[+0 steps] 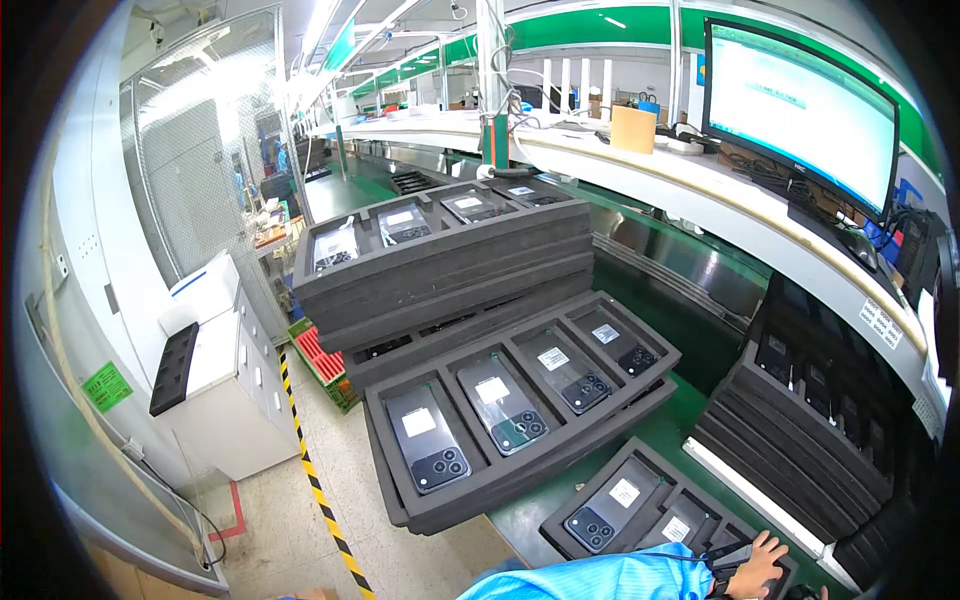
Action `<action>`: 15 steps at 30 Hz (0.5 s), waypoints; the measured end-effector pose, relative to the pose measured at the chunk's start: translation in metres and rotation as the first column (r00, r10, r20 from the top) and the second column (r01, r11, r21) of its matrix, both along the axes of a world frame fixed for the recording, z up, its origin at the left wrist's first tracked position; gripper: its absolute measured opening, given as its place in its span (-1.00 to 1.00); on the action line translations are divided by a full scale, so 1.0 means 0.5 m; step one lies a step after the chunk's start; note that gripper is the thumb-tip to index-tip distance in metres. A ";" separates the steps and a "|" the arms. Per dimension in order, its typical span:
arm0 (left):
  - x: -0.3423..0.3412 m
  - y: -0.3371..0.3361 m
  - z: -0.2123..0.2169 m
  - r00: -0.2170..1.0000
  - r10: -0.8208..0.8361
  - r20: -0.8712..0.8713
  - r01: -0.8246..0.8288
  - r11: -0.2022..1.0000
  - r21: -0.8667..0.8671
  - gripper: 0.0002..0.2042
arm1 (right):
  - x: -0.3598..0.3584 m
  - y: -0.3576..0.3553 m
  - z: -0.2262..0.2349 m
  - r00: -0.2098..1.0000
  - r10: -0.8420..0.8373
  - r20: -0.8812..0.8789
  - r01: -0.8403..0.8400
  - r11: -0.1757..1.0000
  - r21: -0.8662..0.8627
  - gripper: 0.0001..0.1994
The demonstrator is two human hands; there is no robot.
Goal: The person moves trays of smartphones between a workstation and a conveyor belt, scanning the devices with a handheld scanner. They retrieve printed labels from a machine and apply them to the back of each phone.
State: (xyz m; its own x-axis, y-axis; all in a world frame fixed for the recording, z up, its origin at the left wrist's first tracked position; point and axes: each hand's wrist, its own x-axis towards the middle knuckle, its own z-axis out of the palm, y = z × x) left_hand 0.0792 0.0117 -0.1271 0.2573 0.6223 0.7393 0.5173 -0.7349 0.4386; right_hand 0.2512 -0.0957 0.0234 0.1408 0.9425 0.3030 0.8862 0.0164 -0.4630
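— Which hand is on it?
— My right hand [757,568], fingers spread open, rests on the near foam tray [640,470] at the bench's near edge; its phones [603,510] lie lengthwise up-right. My left hand isn't visible.

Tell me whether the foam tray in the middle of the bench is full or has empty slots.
Full. The middle foam tray has four slots, and each holds a phone lying back up, camera cluster showing.
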 end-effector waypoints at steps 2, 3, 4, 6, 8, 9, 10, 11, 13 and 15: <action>-0.011 -0.003 0.009 1.000 -0.009 0.008 0.009 1.000 0.007 -0.68 | -0.003 0.015 -0.008 1.000 -0.013 0.006 0.013 0.999 -0.030 -0.35; -0.014 -0.003 0.012 1.000 -0.013 0.010 0.013 1.000 0.012 -0.68 | -0.005 0.021 -0.010 0.998 -0.003 -0.057 0.002 1.000 -0.027 -0.36; -0.017 -0.001 0.013 0.999 -0.036 -0.025 0.035 0.999 -0.021 -0.68 | -0.008 0.025 -0.011 0.993 0.006 -0.121 -0.009 1.000 -0.024 -0.36; -0.016 0.006 0.006 0.992 -0.086 -0.093 0.078 0.993 -0.088 -0.69 | -0.014 0.028 -0.011 0.995 -0.015 -0.101 0.012 1.000 -0.028 -0.37; -0.006 0.016 -0.004 0.990 -0.114 0.082 0.123 0.985 -0.118 -0.68 | -0.017 0.028 -0.008 0.995 -0.025 -0.092 0.022 0.999 -0.033 -0.38; -0.001 0.020 -0.008 0.977 -0.127 0.169 0.150 0.979 -0.134 -0.67 | -0.018 0.028 -0.006 0.995 -0.028 -0.098 0.024 0.999 -0.036 -0.38; 0.001 0.025 -0.011 0.976 -0.115 0.185 0.134 0.987 -0.092 -0.65 | -0.017 0.027 -0.005 0.994 -0.033 -0.102 0.029 0.999 -0.040 -0.37; 0.003 0.027 -0.014 0.974 -0.153 0.168 0.178 0.974 -0.143 -0.65 | -0.017 0.027 -0.005 0.996 -0.081 -0.033 0.078 0.995 -0.063 -0.36; -0.006 0.021 -0.016 0.976 -0.131 0.176 0.152 0.982 -0.109 -0.66 | -0.016 0.026 -0.005 0.997 -0.072 -0.014 0.071 0.996 -0.052 -0.36; -0.027 0.019 -0.002 0.979 -0.148 0.143 0.167 0.977 -0.135 -0.67 | -0.015 0.025 -0.005 0.998 -0.062 -0.005 0.062 0.998 -0.027 -0.36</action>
